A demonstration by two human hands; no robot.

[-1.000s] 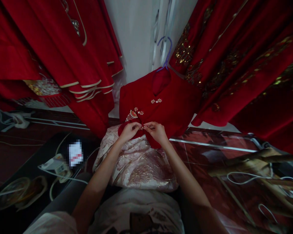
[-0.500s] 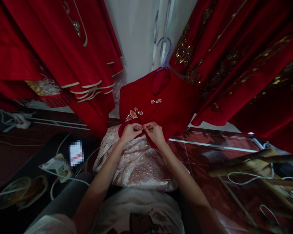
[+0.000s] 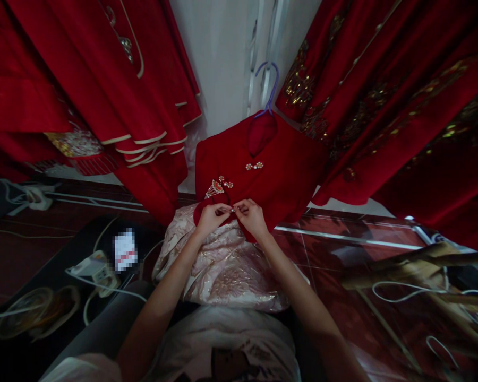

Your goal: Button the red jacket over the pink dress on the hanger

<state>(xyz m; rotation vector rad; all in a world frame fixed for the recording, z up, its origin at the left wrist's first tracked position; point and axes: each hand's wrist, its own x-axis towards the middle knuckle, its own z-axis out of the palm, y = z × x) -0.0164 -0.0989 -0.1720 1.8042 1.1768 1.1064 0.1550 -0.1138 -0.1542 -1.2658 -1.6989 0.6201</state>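
A red jacket [image 3: 287, 159] hangs in front of me from a purple hanger [image 3: 273, 87], its lower part lying over shiny pink-white patterned fabric [image 3: 231, 270] in my lap. Near its lower front edge, my left hand [image 3: 211, 217] and my right hand [image 3: 253, 217] meet fingertip to fingertip. Both pinch a small shiny jewelled fastener [image 3: 233, 209], mostly covered by the fingers. Higher on the jacket sits a flower-shaped jewelled clasp [image 3: 254, 166]. Just above my left hand is a fan-shaped beaded ornament [image 3: 215, 188].
Red garments with pale trim [image 3: 151, 95] hang at the left, and sequinned red ones [image 3: 366, 116] at the right. On a dark surface at left are a power strip [image 3: 103, 273], cables and a round clear container [image 3: 24, 313]. Wooden pieces [image 3: 418, 270] with a white cord lie right.
My hands stay at nearly the same spot, fingertips still together on the fastener. The view shifts very slightly.
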